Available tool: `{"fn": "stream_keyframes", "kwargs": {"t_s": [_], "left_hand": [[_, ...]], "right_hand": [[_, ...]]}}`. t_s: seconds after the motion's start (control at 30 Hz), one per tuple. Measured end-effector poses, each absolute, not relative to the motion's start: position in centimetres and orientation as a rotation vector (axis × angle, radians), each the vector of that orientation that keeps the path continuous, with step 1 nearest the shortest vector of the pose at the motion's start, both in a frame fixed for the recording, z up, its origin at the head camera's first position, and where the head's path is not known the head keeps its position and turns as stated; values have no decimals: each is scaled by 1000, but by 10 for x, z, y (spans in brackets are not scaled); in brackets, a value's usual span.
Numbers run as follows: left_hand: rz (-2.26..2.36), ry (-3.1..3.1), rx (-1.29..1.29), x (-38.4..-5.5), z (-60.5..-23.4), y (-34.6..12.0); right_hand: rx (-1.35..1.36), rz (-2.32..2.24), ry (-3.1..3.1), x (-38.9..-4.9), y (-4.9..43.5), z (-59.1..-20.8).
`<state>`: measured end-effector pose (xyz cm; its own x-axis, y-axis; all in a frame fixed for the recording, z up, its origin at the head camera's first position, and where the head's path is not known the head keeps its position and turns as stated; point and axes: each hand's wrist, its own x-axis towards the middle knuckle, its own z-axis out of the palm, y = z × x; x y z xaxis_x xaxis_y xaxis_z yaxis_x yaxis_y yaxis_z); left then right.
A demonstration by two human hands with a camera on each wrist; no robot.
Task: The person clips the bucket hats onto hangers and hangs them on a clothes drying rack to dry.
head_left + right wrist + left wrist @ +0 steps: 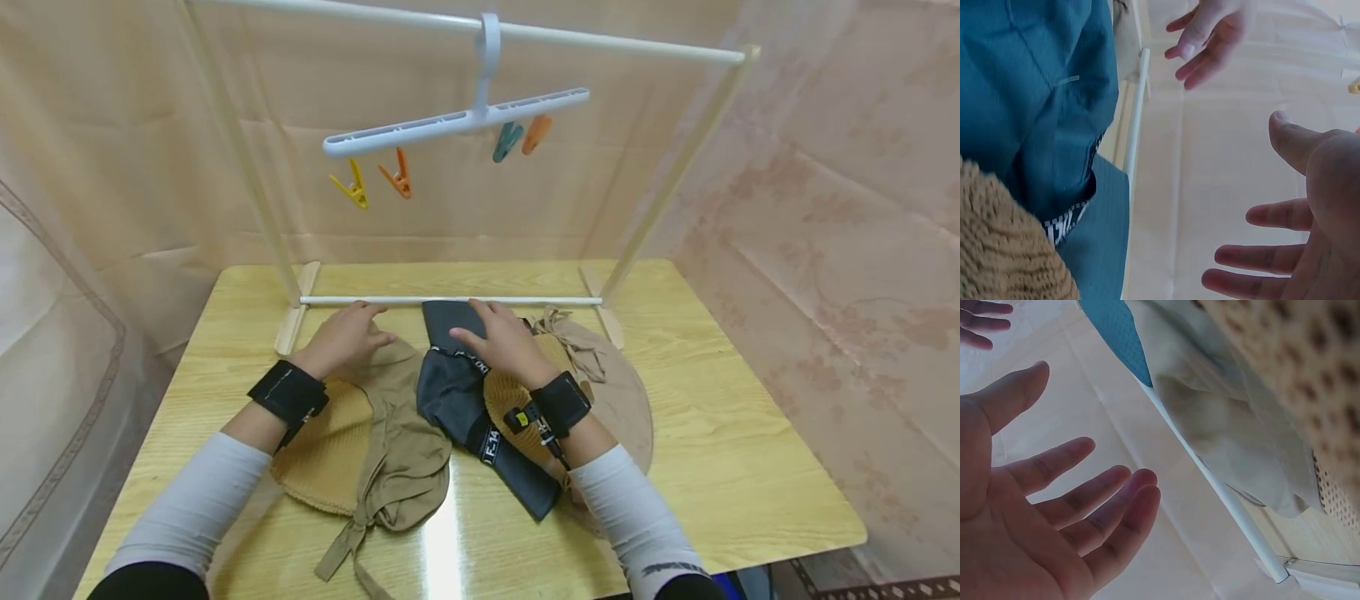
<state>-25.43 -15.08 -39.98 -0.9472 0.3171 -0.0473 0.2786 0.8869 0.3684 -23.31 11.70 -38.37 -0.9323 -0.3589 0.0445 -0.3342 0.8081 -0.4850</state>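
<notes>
In the head view my left hand [343, 340] hovers above a tan sun hat [408, 454] with a ribbed straw-coloured part and a tied fabric band. Its fingers are spread and loosely bent in the left wrist view, with nothing between them. My right hand [512, 343] is over a dark blue-grey cloth item [450, 387] with lettered bands, and over a second beige hat [618, 392] partly hidden by the wrist. In the right wrist view that hand's fingers [1260, 257] are straight and hold nothing.
A white rack bar [637, 45] carries a pale blue hanger [457, 122] above the table. Yellow [356, 185], orange [397, 173] and teal [507, 142] clips hang from it. The rack's lower rod [360, 299] crosses the table [720, 450] behind the hats.
</notes>
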Motion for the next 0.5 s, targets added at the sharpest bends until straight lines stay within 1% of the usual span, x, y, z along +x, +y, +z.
{"fn": "stream_keyframes", "kwargs": {"t_s": [0.5], "left_hand": [[545, 2932, 481, -248, -404, -160]], "right_hand": [[-645, -784, 2860, -221, 94, -389]]}}
